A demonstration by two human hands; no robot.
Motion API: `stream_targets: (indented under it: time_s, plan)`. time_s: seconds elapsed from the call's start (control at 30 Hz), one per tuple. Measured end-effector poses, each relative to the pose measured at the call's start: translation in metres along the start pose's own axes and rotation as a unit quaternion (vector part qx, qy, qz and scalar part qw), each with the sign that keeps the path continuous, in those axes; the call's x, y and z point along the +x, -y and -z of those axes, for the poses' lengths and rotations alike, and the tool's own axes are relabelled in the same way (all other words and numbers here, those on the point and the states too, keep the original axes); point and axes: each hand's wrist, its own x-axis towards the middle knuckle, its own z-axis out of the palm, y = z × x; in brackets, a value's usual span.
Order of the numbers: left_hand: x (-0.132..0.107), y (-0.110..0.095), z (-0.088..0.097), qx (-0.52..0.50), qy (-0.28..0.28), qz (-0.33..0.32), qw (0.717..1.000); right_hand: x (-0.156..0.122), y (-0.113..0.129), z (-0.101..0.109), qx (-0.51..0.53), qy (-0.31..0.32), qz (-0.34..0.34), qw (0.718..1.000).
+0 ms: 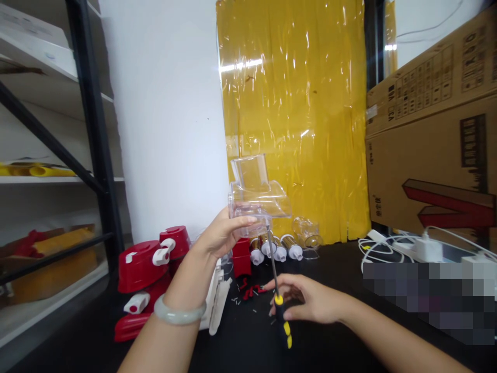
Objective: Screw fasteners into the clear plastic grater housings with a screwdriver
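Two hands are working a screwdriver against a clear housing.

Seen from the head camera, the left hand (223, 235) is gripping the clear plastic housing (258, 194) and holding it raised above the table (248, 347), in front of a yellow sheet (295, 103). The right hand (310, 300), well apart and lower, is closing around the handle of the screwdriver (274, 269), whose tip is pointing up and meeting the housing's underside. Loose screws (236, 300) are lying on the table between the arms, red and white parts (143, 267) are sitting separately at the left, and capped drums (279, 248) are lying behind. The work is looking partway done: the housing is sitting free of the red bodies and several screws are lying out. Whether the tip is seating in a screw is too small to tell.
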Motion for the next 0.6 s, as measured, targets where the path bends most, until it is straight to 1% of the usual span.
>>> stream_targets:
  time_s: [0.1, 0.17, 0.23, 0.3, 0.37, 0.43, 0.5, 0.53, 0.6]
  plan:
    - [-0.0001, 0.0002, 0.0002, 0.000, -0.001, -0.003, 1.000, 0.0017, -0.0031, -0.0002, -0.033, -0.043, -0.014, 0.998]
    - [0.0001, 0.0006, 0.0008, 0.003, -0.001, -0.006, 1.000, 0.0010, -0.0033, 0.0017, -0.031, -0.028, 0.002, 0.999]
    - [0.0006, 0.0012, 0.0016, 0.003, 0.000, -0.007, 1.000, -0.0003, -0.0013, 0.0029, -0.008, 0.011, 0.028, 1.000]
    - [0.0010, 0.0016, 0.0022, 0.002, -0.002, -0.003, 1.000, -0.0008, 0.0008, 0.0022, 0.013, 0.036, 0.034, 0.999]
    - [0.0010, 0.0017, 0.0024, -0.001, -0.007, 0.000, 1.000, 0.0004, 0.0012, 0.0002, 0.008, 0.020, 0.012, 1.000]
    - [0.0007, 0.0014, 0.0022, -0.003, -0.004, -0.001, 1.000, 0.0019, -0.0002, -0.0012, -0.014, -0.019, -0.016, 1.000]
    - [0.0004, 0.0009, 0.0019, -0.001, 0.004, -0.003, 1.000, 0.0023, -0.0014, -0.0008, -0.033, -0.039, -0.024, 0.998]
    - [0.0003, 0.0007, 0.0017, 0.000, 0.005, -0.003, 1.000, 0.0019, -0.0016, -0.0002, -0.033, -0.034, -0.018, 0.999]
    - [0.0003, 0.0005, 0.0016, 0.000, 0.004, -0.001, 1.000, 0.0006, -0.0008, 0.0006, -0.020, -0.003, 0.006, 1.000]
